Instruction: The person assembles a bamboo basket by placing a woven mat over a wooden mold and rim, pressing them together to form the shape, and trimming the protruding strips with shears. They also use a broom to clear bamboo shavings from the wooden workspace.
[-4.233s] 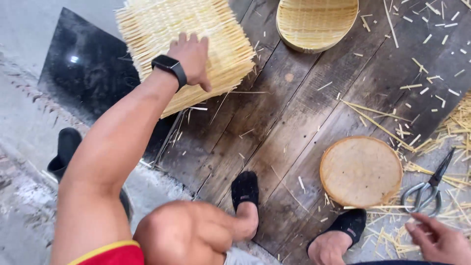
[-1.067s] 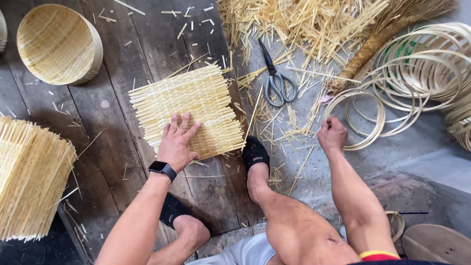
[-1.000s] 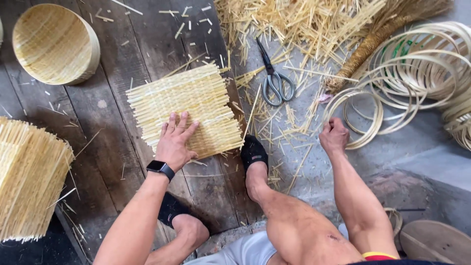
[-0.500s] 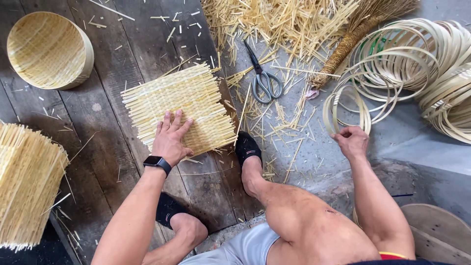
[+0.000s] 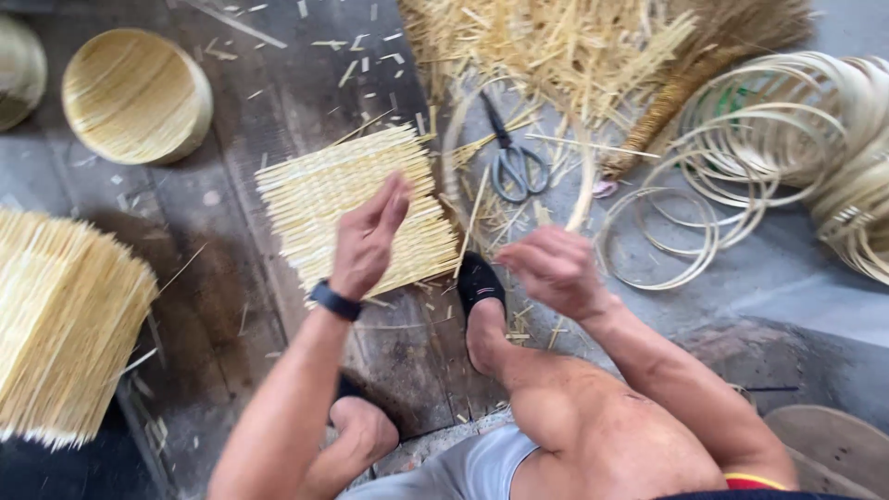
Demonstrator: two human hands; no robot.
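A square woven bamboo mat (image 5: 324,190) lies on the dark wooden boards. My left hand (image 5: 370,236), with a black watch on the wrist, hovers just above the mat's near edge, fingers stretched and holding nothing. My right hand (image 5: 556,268) is closed on the near rim of a thin bamboo hoop (image 5: 583,190). The hoop arcs up over the scissors (image 5: 509,162), beside the mat's right edge. My black-socked foot (image 5: 480,282) rests between the two hands.
A pile of bamboo hoops (image 5: 787,139) lies at the right, and loose straw (image 5: 556,46) lies at the top. A round shallow basket (image 5: 134,93) sits at the top left. A tall stack of woven mats (image 5: 65,324) stands at the left.
My right hand has come back from the hoop pile with one hoop, now over the scissors. My left hand has lifted off the mat.
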